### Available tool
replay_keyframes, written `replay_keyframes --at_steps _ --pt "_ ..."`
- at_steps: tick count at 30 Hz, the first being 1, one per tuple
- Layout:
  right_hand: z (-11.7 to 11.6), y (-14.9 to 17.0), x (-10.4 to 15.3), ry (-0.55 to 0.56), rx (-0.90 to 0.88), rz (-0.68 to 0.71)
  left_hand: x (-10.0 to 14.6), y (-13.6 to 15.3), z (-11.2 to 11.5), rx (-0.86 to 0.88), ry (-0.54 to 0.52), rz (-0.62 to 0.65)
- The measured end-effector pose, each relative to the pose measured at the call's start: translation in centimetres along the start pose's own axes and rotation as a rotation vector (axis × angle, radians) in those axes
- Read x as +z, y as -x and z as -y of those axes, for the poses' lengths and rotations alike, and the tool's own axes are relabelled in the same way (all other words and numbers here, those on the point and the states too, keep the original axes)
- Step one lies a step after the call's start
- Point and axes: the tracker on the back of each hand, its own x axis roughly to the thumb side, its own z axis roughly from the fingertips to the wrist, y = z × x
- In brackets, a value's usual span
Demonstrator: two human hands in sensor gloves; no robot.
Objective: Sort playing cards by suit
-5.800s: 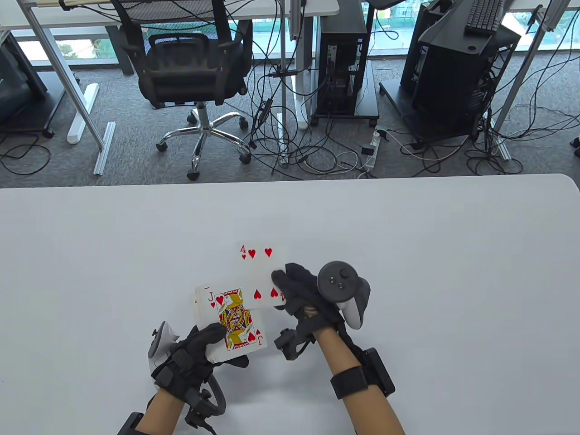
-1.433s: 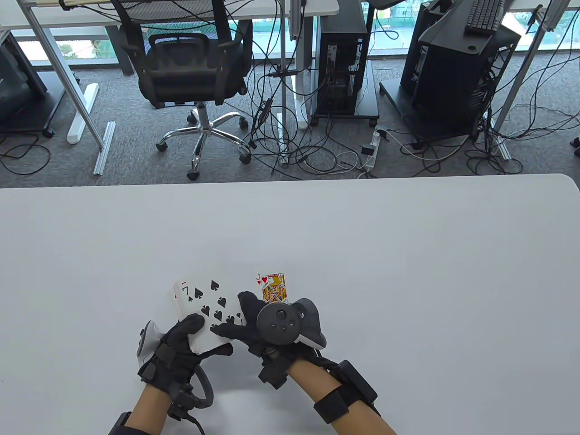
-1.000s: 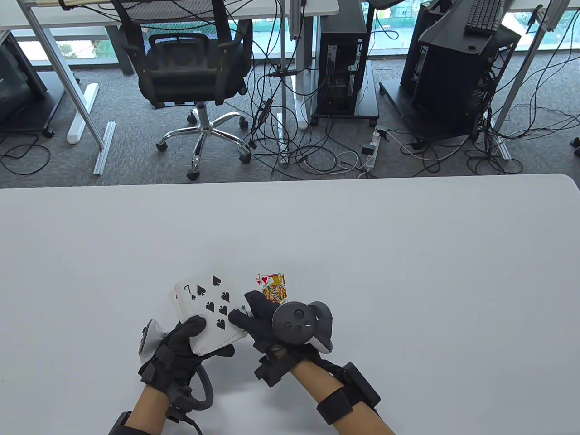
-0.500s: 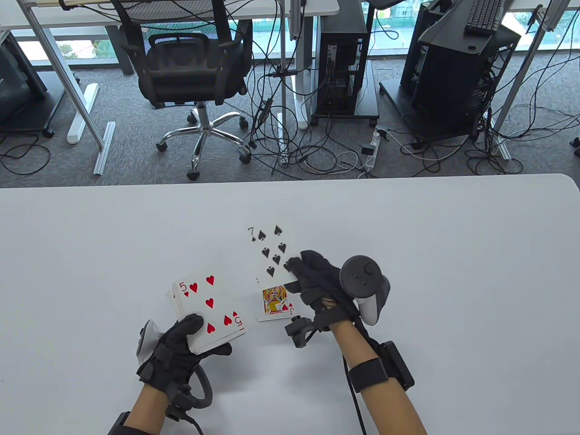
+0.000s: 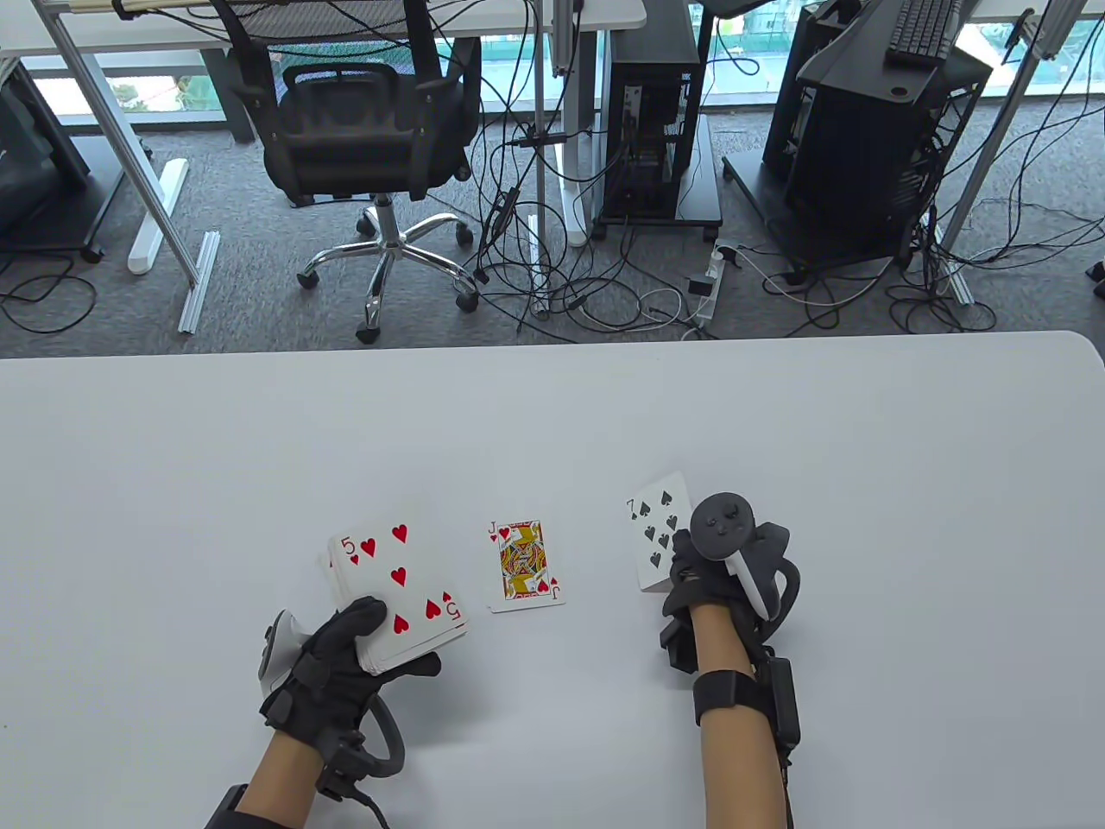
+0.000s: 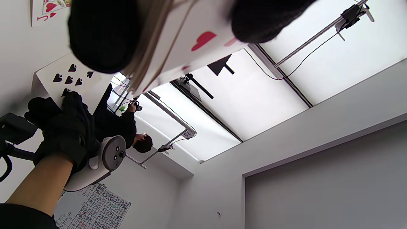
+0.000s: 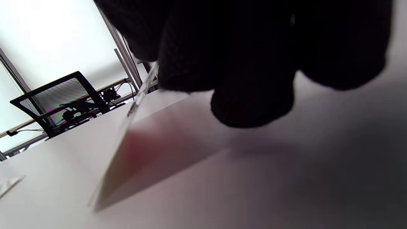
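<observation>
My left hand [image 5: 345, 661] grips a face-up deck of cards [image 5: 399, 596] just above the table, the 5 of hearts on top; the deck fills the top of the left wrist view [image 6: 178, 41]. A jack of hearts [image 5: 525, 566] lies face up on the table to the deck's right, on top of another card. My right hand [image 5: 704, 579] holds the 7 of spades [image 5: 659, 528] by its near edge, tilted, its far edge low over the table to the right of the jack. The card [image 7: 152, 146] shows slanted under my fingers [image 7: 241, 63] in the right wrist view.
The white table [image 5: 863, 449] stretches wide on all sides of the cards. Beyond its far edge are an office chair [image 5: 363, 129], cables and computer towers on the floor.
My right hand drew the 7 of spades off the deck, carried it over the jack and then to the right. The 5 of hearts now tops the deck. My left hand stayed put.
</observation>
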Motion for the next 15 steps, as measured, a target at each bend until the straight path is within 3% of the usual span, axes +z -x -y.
replay_keyframes --at_steps 10,15 --pt "-2.1 -2.3 -0.4 -0.088 0.537 -0.036 0.0 0.1 -0.1 -0.003 -0.006 -0.008" --pt "-2.7 -2.8 -0.2 -0.122 0.678 -0.055 0.0 0.1 -0.1 -0.003 -0.003 -0.005"
